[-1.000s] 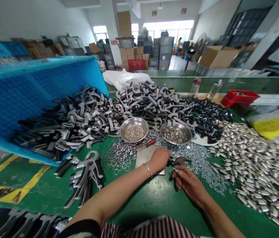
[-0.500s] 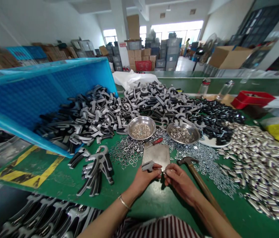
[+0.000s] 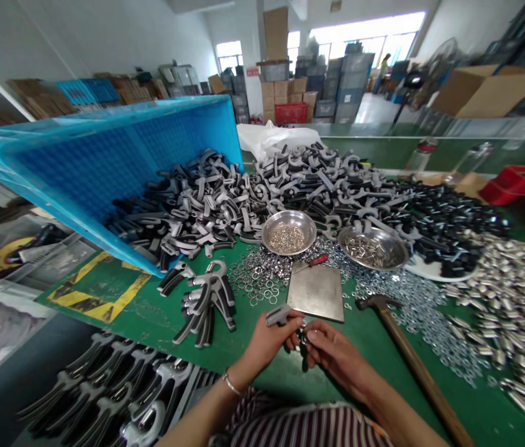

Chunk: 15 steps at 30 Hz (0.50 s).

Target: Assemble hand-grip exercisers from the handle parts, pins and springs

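My left hand [image 3: 271,340] holds a grey-and-black hand grip [image 3: 277,315], its grey end sticking up past my fingers and a dark handle [image 3: 304,359] hanging down between my hands. My right hand [image 3: 337,359] pinches a small shiny metal piece [image 3: 306,338] at the grip's joint. Both hands sit just below a bare steel plate [image 3: 315,292], apart from it. To the right of my right hand lies a wooden-handled hammer [image 3: 411,347], its steel head pointing up the bench.
A tilted blue crate [image 3: 104,155] spills a heap of grip handles [image 3: 206,208] onto the green bench [image 3: 150,326]. Steel bowls [image 3: 289,231] [image 3: 373,247], washers [image 3: 397,304], metal sleeves [image 3: 514,298] and black parts [image 3: 448,226] surround the plate. Assembled grips [image 3: 204,304] lie to my left.
My hands have moved down off the plate, closer to me, with the grip still in them. The whole view has tilted and shifted, so the bench sits further right in the picture.
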### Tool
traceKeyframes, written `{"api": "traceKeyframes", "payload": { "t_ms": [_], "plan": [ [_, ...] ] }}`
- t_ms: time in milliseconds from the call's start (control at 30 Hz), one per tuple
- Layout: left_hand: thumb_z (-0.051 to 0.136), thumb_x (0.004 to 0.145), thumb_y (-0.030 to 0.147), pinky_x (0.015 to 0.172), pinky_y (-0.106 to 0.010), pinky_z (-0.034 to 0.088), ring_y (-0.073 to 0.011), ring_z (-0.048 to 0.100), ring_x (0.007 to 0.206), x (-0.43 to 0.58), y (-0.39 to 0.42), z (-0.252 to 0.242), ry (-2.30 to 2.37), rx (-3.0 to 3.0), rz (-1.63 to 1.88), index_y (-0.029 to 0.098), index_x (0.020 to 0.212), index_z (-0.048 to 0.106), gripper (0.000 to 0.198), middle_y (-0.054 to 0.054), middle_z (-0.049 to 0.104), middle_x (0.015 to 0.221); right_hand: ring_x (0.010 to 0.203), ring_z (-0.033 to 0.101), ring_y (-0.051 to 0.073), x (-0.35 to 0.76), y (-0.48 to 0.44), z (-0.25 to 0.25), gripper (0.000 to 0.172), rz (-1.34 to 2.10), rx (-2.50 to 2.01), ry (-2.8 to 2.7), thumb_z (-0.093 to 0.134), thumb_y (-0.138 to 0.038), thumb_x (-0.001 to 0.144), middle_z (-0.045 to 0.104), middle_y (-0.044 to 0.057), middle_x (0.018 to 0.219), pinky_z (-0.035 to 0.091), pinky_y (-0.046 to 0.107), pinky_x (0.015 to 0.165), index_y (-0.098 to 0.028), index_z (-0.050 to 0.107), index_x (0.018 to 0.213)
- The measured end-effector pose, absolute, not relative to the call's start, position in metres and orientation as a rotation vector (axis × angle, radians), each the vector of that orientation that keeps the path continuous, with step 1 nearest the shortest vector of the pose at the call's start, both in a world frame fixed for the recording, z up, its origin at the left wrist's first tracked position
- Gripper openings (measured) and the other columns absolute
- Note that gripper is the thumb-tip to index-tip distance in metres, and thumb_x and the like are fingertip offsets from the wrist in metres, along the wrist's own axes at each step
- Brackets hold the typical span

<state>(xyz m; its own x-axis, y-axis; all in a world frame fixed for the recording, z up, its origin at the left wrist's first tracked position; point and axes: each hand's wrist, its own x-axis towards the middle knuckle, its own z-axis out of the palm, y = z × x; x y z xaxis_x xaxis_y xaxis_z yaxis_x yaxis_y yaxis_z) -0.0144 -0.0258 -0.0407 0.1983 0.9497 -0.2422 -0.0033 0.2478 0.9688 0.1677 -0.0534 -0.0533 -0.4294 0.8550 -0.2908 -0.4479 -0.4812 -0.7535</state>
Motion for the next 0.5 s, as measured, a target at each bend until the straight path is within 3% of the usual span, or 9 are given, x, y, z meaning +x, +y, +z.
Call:
{"api": "traceKeyframes", "payload": {
  "t_ms": [167, 300, 500],
  "plan": [
    [0.070, 0.083, 0.038, 0.078, -0.029, 0.056, -0.0191, 0.070, 0.085, -0.020, -0.026, -0.034, 1.216, 1.271, 1.075, 0.019, 0.100, 0.074, 0.026, -0.006, 0.071, 0.095, 0.058, 0.045, 0.009, 0.166, -0.057, -0.053, 0.020, 1.903, -0.950, -0.763, 0.070, -0.038, 0.089, 0.052, -0.004, 0.069, 0.047, 0.025, 0.058, -0.018, 0.065, 0.091],
    [0.074, 0.077, 0.038, 0.074, -0.031, 0.057, -0.0192, 0.071, 0.078, -0.014, -0.029, -0.027, 1.150, 1.013, 1.011, 0.019, 0.097, 0.071, 0.028, -0.003, 0.072, 0.084, 0.060, 0.048, 0.010, 0.172, -0.050, -0.040, 0.023, 1.823, -0.988, -0.826, 0.073, -0.038, 0.087, 0.053, -0.004, 0.067, 0.049, 0.025, 0.059, -0.020, 0.064, 0.098],
    [0.075, 0.078, 0.035, 0.074, -0.026, 0.053, -0.0154, 0.066, 0.076, -0.009, -0.038, -0.011, 1.048, 1.141, 0.946, 0.018, 0.093, 0.075, 0.023, -0.003, 0.071, 0.082, 0.058, 0.048, 0.009, 0.170, -0.047, -0.028, 0.020, 1.852, -0.943, -0.841, 0.071, -0.037, 0.089, 0.058, -0.003, 0.069, 0.048, 0.024, 0.056, -0.019, 0.062, 0.090]
  ]
}}
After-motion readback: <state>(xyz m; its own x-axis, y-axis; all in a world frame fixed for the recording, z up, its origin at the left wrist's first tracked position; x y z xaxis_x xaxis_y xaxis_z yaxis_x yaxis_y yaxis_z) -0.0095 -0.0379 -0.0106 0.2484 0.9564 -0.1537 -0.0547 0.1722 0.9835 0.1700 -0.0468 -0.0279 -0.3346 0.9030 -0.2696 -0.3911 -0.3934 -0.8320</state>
